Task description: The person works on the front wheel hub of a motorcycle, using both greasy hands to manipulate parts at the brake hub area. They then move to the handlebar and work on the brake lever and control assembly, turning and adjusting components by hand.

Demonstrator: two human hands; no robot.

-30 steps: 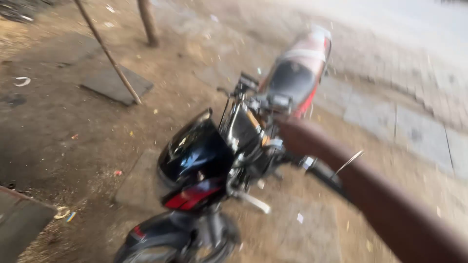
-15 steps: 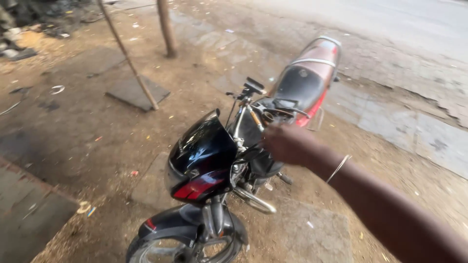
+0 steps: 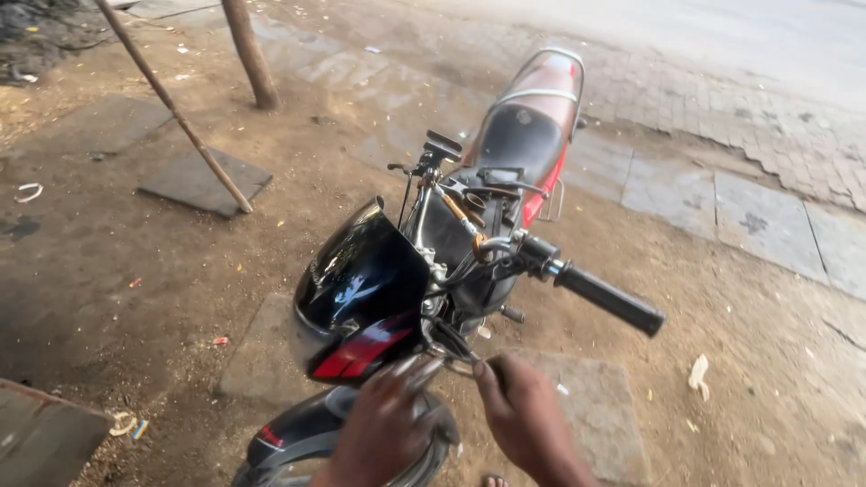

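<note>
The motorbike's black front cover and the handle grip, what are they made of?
The front cover looks like glossy black plastic: it is smooth and mirrors the sky. The handle grip looks like dull black rubber, with no shine at all. The rack behind the seat seems to be bare metal, thin and silvery. Both hands, left hand and right hand, are just below the cover.

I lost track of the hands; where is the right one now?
Bottom centre of the head view: the right hand is beside the left hand, just below the motorcycle's headlight cowl.
</note>
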